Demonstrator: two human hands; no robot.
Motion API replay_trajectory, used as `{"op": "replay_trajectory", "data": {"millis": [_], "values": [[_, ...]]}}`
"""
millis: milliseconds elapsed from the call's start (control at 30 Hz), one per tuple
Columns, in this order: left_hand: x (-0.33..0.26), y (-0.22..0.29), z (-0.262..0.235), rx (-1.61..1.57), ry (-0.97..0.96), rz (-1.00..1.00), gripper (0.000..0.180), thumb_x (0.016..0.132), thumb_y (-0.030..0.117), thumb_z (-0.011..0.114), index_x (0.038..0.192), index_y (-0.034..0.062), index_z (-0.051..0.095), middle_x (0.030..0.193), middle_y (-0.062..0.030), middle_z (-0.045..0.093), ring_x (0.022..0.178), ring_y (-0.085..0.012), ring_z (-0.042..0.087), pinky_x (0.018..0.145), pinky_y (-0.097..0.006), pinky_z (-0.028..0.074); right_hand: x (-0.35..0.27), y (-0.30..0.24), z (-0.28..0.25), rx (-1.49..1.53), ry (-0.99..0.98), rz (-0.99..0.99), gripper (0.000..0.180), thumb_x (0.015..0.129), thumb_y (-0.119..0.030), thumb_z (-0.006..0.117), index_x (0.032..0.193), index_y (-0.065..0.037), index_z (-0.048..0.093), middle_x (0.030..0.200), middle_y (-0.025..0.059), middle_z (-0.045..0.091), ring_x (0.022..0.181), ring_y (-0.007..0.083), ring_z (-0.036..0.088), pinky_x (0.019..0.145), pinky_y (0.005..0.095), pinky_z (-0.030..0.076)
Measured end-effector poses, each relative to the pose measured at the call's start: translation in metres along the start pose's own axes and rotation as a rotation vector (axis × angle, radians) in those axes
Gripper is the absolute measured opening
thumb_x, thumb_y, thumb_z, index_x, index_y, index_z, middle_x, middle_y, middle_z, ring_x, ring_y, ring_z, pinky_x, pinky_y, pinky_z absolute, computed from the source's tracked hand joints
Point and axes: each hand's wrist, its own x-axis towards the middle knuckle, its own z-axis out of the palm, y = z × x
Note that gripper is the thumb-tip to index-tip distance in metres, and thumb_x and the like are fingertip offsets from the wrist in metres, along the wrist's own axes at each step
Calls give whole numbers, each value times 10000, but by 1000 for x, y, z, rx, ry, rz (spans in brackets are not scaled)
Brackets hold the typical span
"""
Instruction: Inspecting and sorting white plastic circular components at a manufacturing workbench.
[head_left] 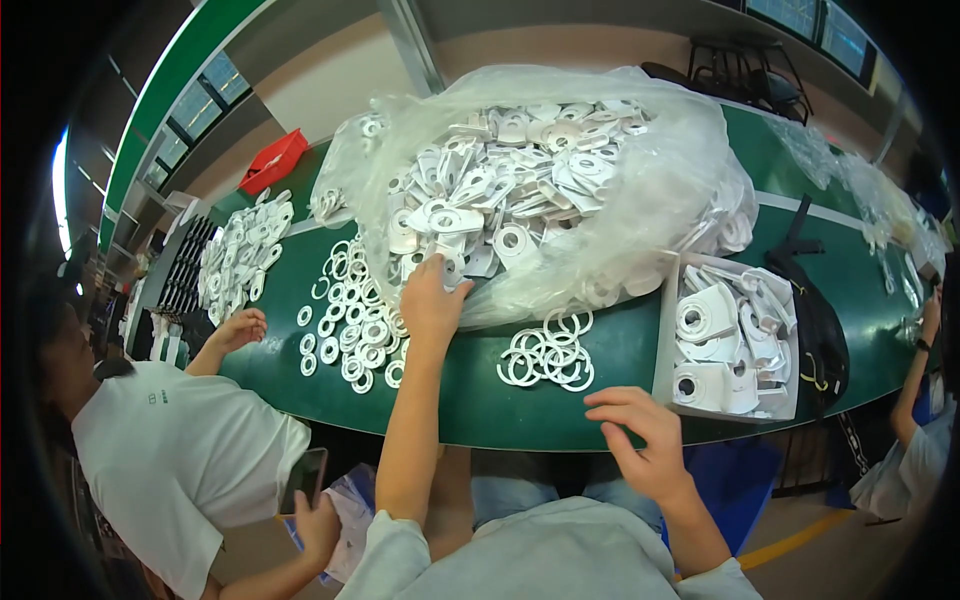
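Observation:
My left hand (434, 305) reaches to the front edge of a large heap of white plastic parts (500, 190), flat tabs with round holes. Its thumb stands apart from the fingers, and the fingertips are at the parts. The heap lies in an opened clear plastic bag (660, 150). Loose white rings (350, 315) are spread left of my left wrist. Over the table's front edge hovers my right hand (645, 440), fingers apart and nothing in it. Just beyond it is a small pile of thin open white rings (548, 352).
A box (735, 412) of larger white parts stands at right, beside a black bag (815, 345). More white parts (240, 250) and a red bin (273, 160) sit at left. A co-worker (180, 450) holding a phone is close on my left; another person (910, 450) is at far right.

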Motion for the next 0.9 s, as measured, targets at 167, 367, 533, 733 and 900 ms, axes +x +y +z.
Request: {"op": "replay_trajectory", "data": {"millis": [167,367,533,733,900], "values": [[8,-24,-1,-223,93,-107,227,849,154,649,1006,-9,680,1001,-184,678,951,-318,640,843,-382,484,0,0,12,74,-29,36,174,754,59,579,901,11,660,992,138,680,897,278,649,796,327,501],[9,-17,-20,-617,458,-89,177,915,80,572,965,-62,665,892,-153,686,686,-217,638,627,-298,499,8,11,27,139,-12,111,146,786,59,562,896,27,652,968,133,684,888,265,654,811,324,496],[-15,15,-66,-931,-49,-215,162,915,91,592,892,-47,674,749,-24,653,624,-66,554,589,-211,461,19,12,48,235,130,176,404,817,57,573,1218,12,544,1252,132,574,1127,239,572,897,325,478],[-102,49,-89,-1081,-498,-345,135,856,69,656,918,-45,695,813,-61,694,656,-102,614,589,-219,472,14,32,70,675,-173,503,385,888,-1,561,1259,44,469,1181,145,584,1036,237,624,767,320,555],[-98,-36,-68,-109,80,-35,160,750,63,730,904,25,708,868,-98,684,768,-226,621,629,-305,476,-3,50,73,867,-183,711,292,928,-7,483,1218,27,485,1076,158,637,860,247,688,626,313,591]]}}
